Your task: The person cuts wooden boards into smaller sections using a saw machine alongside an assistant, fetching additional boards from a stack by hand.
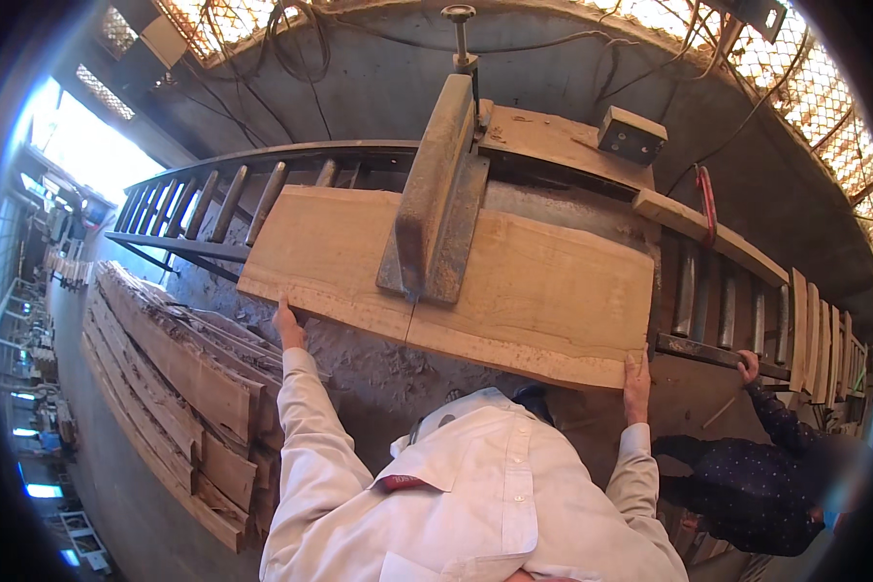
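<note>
A wide pale wooden board (543, 291) with wavy natural edges lies across the machine bed under a heavy rusty metal saw guard (432, 204). From the guard's near end a thin dark line, like a saw cut, runs to the board's near edge. Whether it splits the board fully is hidden under the guard. My left hand (288, 325) grips the near edge toward the left end, some fingers out of sight beneath. My right hand (636, 388) holds the near right corner, fingers along the end.
Roller conveyors (223, 209) extend on both sides. A wooden fence strip (708, 233) with a red clamp (706, 206) runs right. A switch box (632, 136) sits behind. Stacked rough planks (179, 388) lie left. Another person (747, 485) stands right, a hand on the conveyor frame.
</note>
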The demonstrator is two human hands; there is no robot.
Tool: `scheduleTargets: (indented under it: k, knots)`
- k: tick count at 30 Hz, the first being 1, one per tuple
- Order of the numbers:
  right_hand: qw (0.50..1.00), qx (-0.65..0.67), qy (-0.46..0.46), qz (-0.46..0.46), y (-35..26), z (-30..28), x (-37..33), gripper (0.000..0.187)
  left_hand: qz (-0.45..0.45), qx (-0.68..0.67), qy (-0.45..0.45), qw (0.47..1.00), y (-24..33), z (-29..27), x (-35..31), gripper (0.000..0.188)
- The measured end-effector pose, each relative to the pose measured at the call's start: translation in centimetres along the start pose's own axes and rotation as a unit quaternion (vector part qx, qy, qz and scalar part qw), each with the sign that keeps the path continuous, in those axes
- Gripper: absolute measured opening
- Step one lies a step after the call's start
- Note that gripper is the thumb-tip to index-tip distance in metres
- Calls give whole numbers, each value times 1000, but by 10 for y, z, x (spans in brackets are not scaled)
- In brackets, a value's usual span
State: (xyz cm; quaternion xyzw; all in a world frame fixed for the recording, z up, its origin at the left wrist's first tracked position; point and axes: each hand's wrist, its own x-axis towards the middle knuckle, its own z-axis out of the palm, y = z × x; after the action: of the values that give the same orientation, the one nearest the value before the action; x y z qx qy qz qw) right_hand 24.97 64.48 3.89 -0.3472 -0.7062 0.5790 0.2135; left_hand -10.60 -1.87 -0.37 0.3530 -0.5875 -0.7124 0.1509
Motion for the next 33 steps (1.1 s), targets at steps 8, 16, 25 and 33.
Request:
scheduleTargets:
  k: [8, 16, 25, 33]
  knots:
    - [998, 23, 55, 21, 15, -5, -2, 60, -9, -1, -21, 1000, 9, 12, -18, 58]
    - [992, 45, 118, 31, 28, -9, -7, 59, -34, 68, 37, 996, 6, 5, -7, 51]
    - [981, 80, 170, 41, 33, 0, -5, 59, 22, 20, -26, 999, -9, -7, 6, 55]
    - [968, 115, 222, 30, 43, 14, -22, 59, 16, 12, -70, 997, -20, 13, -20, 55]
